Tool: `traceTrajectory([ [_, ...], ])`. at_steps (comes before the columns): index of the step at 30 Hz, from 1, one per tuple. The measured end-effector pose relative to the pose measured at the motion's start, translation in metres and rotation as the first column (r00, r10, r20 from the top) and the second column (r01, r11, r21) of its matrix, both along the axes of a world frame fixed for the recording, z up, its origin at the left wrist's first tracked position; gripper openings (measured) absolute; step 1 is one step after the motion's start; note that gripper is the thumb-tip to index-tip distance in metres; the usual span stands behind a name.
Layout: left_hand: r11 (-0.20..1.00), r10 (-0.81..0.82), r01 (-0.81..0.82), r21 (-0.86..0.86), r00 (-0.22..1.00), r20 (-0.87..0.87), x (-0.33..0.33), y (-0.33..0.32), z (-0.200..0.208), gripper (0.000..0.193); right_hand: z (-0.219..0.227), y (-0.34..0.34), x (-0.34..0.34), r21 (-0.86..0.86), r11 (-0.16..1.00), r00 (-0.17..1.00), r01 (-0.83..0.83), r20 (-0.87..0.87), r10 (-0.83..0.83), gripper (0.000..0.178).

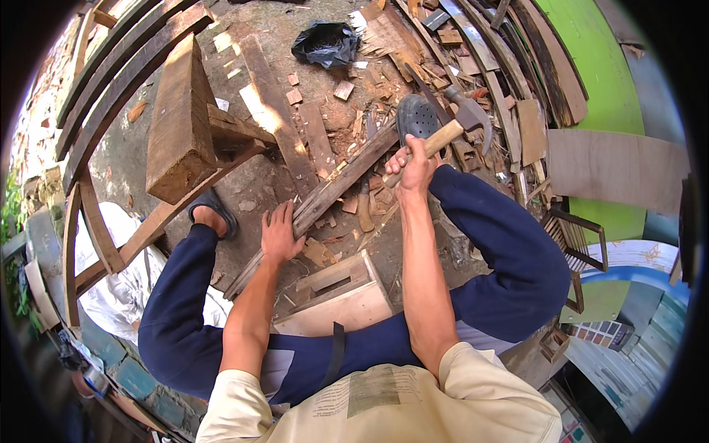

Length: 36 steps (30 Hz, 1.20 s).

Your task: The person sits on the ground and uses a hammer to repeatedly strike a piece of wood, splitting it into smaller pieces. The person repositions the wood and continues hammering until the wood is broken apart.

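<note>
My right hand [415, 168] is closed round the wooden handle of a claw hammer [442, 139]. The hammer's metal head is raised to the right, above the scrap-covered ground. A long weathered wooden beam [347, 177] runs slantwise between my legs, its far end beside the grey clog [415, 118] on my right foot. On the near part of this beam rests my left hand [281, 232], fingers stretched out and spread. Whether a nail stands in the wood by those fingers is too small to tell.
A wooden box seat [340, 314] is under me. At left stands a trestle with a thick timber block [177, 125]. A black plastic bag [326, 44] lies ahead among wood chips. Long boards [509, 66] are heaped at the right, near a small slatted wooden rack [580, 240].
</note>
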<state>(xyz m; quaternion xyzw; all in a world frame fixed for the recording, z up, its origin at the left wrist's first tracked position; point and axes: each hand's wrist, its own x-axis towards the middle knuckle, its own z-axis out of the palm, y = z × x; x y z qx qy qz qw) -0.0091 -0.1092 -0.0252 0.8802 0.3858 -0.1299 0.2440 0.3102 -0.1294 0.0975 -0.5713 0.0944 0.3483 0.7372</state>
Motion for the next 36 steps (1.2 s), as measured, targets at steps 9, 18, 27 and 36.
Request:
traceTrajectory([
  [9, 0.999, -0.027, 0.028, 0.04, 0.999, -0.021, 0.007, 0.003, 0.006, 0.111, -0.102, -0.017, -0.054, -0.452, 0.631, 0.775, -0.631, -0.406, 0.484, 0.012],
  [18, 1.0, 0.0, 0.001, 0.02, 0.999, -0.043, 0.002, -0.002, 0.005, 0.111, -0.015, 0.014, 0.004, -0.091, 0.995, 0.978, -0.048, 0.2, 0.066, 0.021],
  [27, 0.999, 0.022, -0.021, 0.028, 1.0, -0.02, 0.007, -0.001, 0.007, 0.112, -0.056, 0.007, 0.003, -0.515, 0.716, 0.875, -0.471, -0.171, 0.452, 0.014],
  [36, 1.0, 0.017, -0.015, 0.028, 0.997, -0.079, 0.005, -0.002, 0.007, 0.113, 0.007, 0.019, 0.006, 0.077, 0.982, 0.912, -0.172, 0.389, 0.129, 0.026],
])
